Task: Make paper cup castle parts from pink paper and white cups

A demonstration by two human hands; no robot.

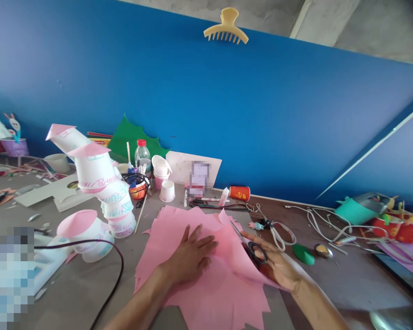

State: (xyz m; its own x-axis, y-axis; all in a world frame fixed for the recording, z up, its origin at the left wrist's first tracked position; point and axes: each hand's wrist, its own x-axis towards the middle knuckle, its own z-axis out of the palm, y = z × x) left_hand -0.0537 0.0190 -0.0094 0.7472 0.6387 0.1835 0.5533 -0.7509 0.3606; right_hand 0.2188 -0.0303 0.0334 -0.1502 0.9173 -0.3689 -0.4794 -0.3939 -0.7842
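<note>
At the far left of the cluttered desk (333, 284), a purple paper cup (15, 147) is standing near the blue partition wall (227, 96). Next, a leaning stack of white paper cups with pink paper cones (94, 172) is rising in a crooked column. Behind it, a clear plastic bottle with a red cap (143, 156) is standing upright, and a plain white paper cup (167, 190) is resting upside down nearby. In the middle, the layered pink paper sheets (213, 293) are spreading over the desk; the left hand (187, 259) is lying flat on them, fingers spread, gripping nothing. Beyond them, a red paper cup (240, 193) is lying on its side. The right hand (278, 266) is holding black-handled metal scissors (250, 246) with its fingers extended, against a raised pink edge. Farther right, a green oval piece (303, 254) is lying on the desk.
</note>
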